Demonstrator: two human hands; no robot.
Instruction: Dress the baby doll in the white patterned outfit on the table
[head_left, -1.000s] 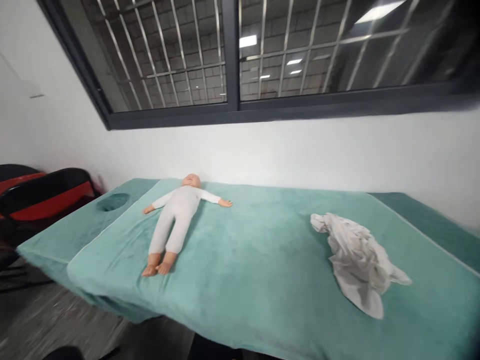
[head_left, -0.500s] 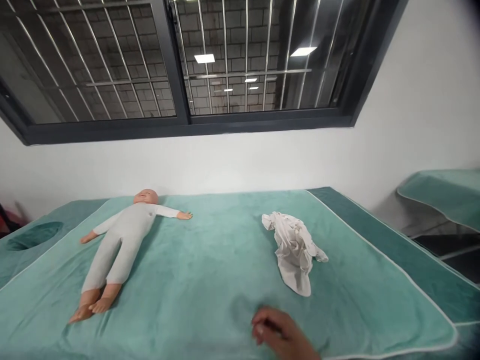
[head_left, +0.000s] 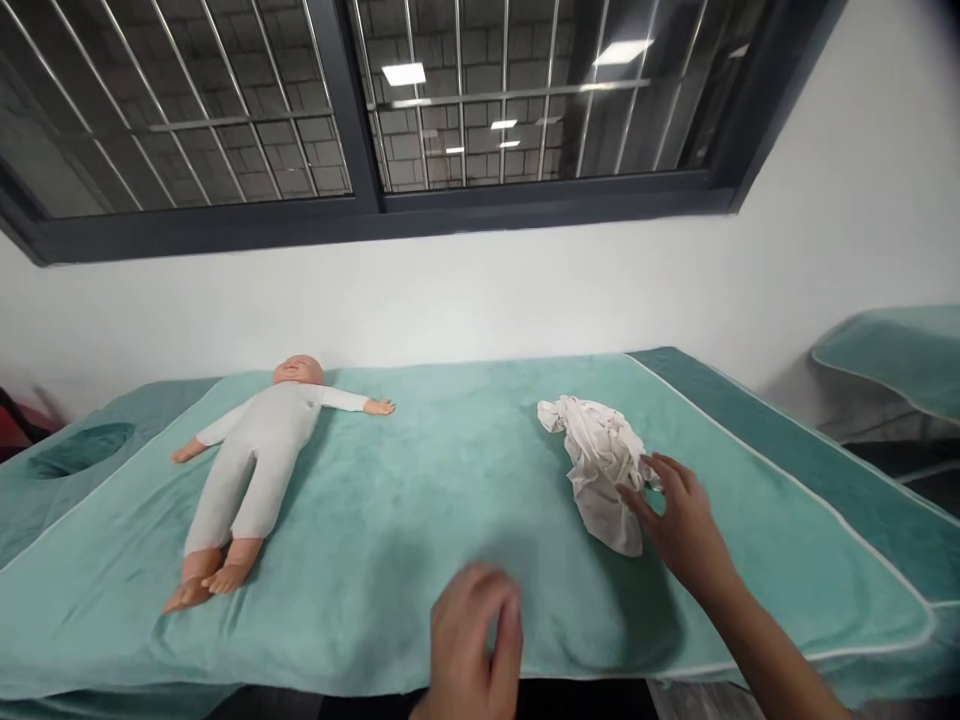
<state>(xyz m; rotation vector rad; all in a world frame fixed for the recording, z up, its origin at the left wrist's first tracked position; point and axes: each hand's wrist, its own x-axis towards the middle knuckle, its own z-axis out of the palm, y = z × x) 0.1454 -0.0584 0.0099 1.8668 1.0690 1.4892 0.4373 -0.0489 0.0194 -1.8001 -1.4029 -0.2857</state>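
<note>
A crumpled white cloth garment (head_left: 600,445) lies on the right half of the bed. My right hand (head_left: 679,520) is at its right edge, thumb and fingers apart around a loose end of the fabric; contact is hard to make out. My left hand (head_left: 476,640) hovers over the near edge of the bed, blurred, with fingers curled toward the thumb and nothing visible in them. On the left lies a baby doll (head_left: 266,450) on its back in a white long-sleeved suit, arms spread, feet bare and head toward the wall.
The padded bed has a green cover (head_left: 442,470) with white piping. At its left end is a round hole (head_left: 82,450). A barred window with a dark frame (head_left: 390,215) is above the white wall. Another green-covered bed (head_left: 892,355) stands at right.
My right hand has moved up and right to the white garment, and its fingers have spread. My left hand has come into view at the bottom. The view has tilted slightly downward.
</note>
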